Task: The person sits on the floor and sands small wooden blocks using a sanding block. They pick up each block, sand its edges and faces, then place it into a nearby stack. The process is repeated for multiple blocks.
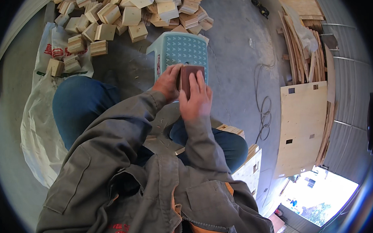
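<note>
Above the pale blue-green plastic step stool, my two hands meet at a flat, rectangular reddish-brown block. My left hand grips its left side, where a thin tan edge shows; most of those fingertips are hidden. Over the brown face lie the fingers of my right hand, bent around its right side and lower part. The block is tilted, showing its brown face up toward me. Whether it is one piece or a brown pad pressed on a wooden block, I cannot tell. The stool's textured top shows beyond my hands.
Many plywood blocks lie heaped beyond the stool, some on a white woven sack at the left. Plywood sheets lean against the right wall. A cable is coiled on the floor. More wooden pieces lie by my right knee.
</note>
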